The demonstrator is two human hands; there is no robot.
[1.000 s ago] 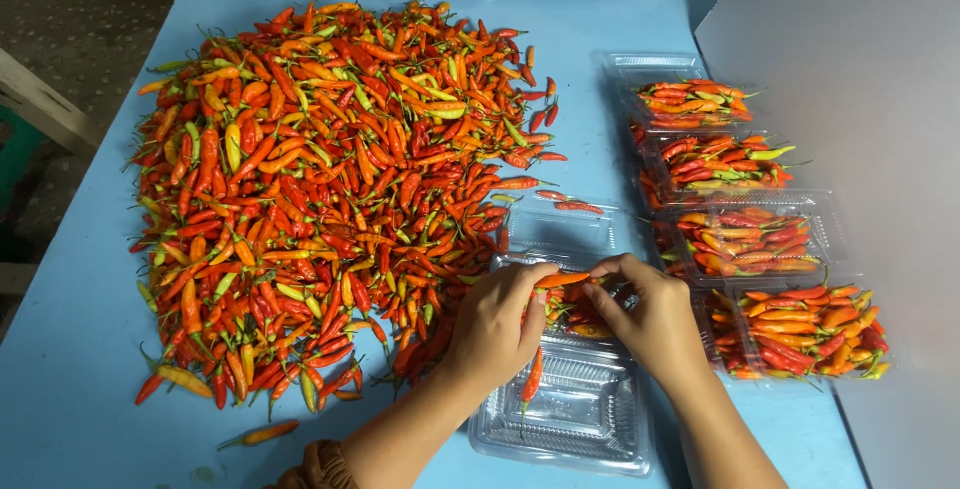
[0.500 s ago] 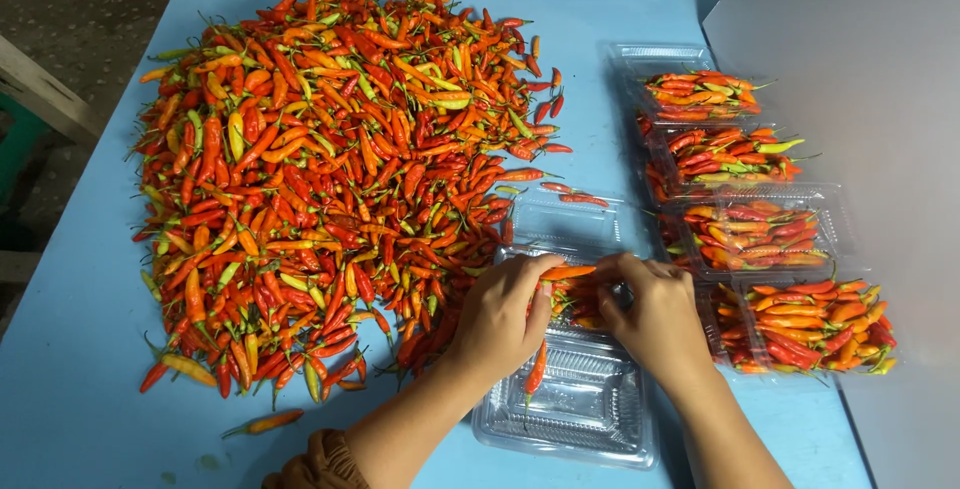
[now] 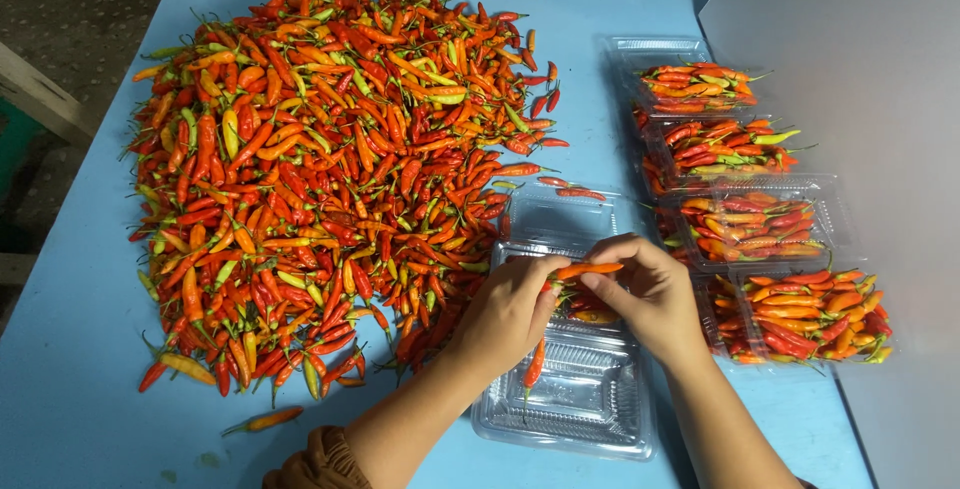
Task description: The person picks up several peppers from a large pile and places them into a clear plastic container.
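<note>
A blue table carries a broad heap of red, orange and green chillies; along its right side sit four filled clear trays, lids open; nearer the person lies an open clear clamshell, its lower half bare. Since a second ago both hands have barely shifted over it — the packing goes on in the same spot; the left hand closes on several chillies, one red chilli dangling below; the right hand pinches an orange chilli at fingertip.
</note>
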